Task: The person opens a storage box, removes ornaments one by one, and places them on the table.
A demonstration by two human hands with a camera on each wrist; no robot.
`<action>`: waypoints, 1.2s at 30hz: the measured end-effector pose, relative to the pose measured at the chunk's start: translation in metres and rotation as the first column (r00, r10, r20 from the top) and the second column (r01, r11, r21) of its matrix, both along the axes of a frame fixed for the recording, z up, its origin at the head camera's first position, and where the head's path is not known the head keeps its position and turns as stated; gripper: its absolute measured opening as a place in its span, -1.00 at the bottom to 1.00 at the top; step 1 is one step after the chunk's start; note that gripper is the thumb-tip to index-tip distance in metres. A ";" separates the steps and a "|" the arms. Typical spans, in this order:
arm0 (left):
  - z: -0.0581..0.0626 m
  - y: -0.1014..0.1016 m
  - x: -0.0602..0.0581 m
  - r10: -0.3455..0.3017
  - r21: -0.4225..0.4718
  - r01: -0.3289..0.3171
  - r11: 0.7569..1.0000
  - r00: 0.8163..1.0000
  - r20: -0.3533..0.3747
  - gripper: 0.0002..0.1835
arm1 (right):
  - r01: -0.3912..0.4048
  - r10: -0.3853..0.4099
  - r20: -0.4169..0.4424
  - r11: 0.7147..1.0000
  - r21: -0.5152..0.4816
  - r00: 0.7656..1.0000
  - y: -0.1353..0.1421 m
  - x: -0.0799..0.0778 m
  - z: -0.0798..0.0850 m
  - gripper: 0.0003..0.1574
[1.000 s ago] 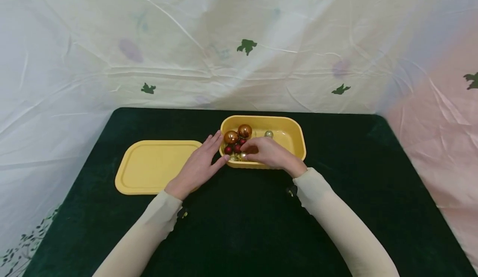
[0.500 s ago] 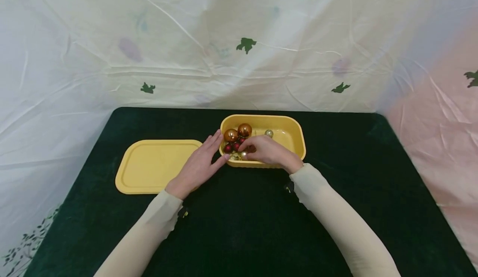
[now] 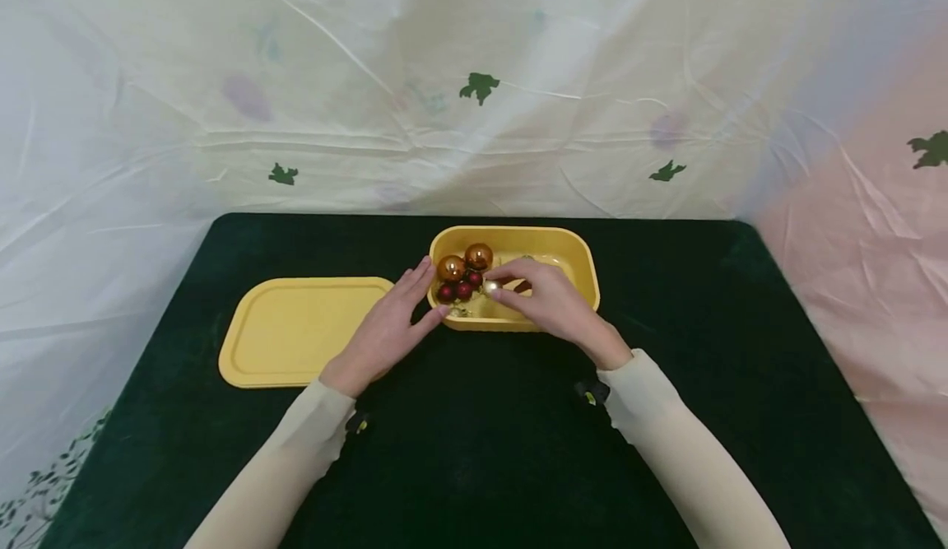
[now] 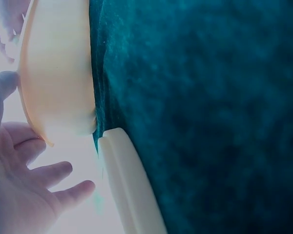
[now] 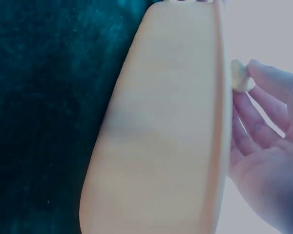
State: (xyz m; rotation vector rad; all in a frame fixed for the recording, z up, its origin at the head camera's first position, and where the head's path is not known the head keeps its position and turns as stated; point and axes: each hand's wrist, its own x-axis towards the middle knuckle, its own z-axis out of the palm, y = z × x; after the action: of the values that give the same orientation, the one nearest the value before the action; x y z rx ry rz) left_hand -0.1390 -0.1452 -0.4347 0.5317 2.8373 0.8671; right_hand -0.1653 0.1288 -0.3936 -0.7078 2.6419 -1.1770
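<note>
My right hand (image 3: pixel 555 302) pinches a small shiny gold bauble (image 3: pixel 491 287) between thumb and fingers over the yellow box (image 3: pixel 518 231). In the right wrist view the bauble (image 5: pixel 240 76) shows just above the box rim. My left hand (image 3: pixel 381 331) has its fingers straight, its thumb and fingertips at the left end of the box; the left wrist view shows the thumb (image 4: pixel 5 84) against the rim. Inside the box's left half lie two copper baubles (image 3: pixel 450 268), several dark red ones (image 3: pixel 463 290) and pale gold pieces (image 3: pixel 459 312). Another gold bauble is mostly hidden behind my right hand.
A flat yellow lid (image 3: pixel 299 327) lies on the dark green tablecloth (image 3: pixel 474 450) left of the box, partly under my left hand. Behind the table hangs a pale cloth (image 3: pixel 355 80) with leaf prints.
My right hand has taken the gold bauble from the front of the box and raised it, shifting slightly right. The left hand stays at the box's left end.
</note>
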 end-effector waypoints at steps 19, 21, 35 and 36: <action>0.003 0.000 0.001 0.011 -0.002 -0.011 1.000 1.000 0.008 -0.17 | 0.216 -0.250 -0.161 0.955 -0.201 0.955 0.061 0.054 0.029 -0.61; 0.003 0.000 0.001 0.007 -0.002 -0.007 1.000 1.000 0.009 -0.16 | 0.234 -0.274 -0.186 0.949 -0.213 0.944 0.069 0.059 0.031 -0.64; 0.003 0.002 0.001 0.002 0.003 -0.002 1.000 1.000 0.012 -0.17 | 0.327 -0.368 -0.283 0.928 -0.181 0.886 0.116 0.079 0.024 -0.69; 0.002 0.001 0.002 0.000 0.004 0.000 1.000 1.000 0.011 -0.17 | 0.335 -0.373 -0.281 0.926 -0.175 0.884 0.118 0.080 0.023 -0.69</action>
State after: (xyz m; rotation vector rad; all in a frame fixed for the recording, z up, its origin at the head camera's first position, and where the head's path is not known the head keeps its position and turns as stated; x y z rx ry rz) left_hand -0.1374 -0.1439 -0.4323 0.5249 2.8264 0.8727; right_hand -0.0857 0.2471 -0.3708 -0.4669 3.0848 -1.4350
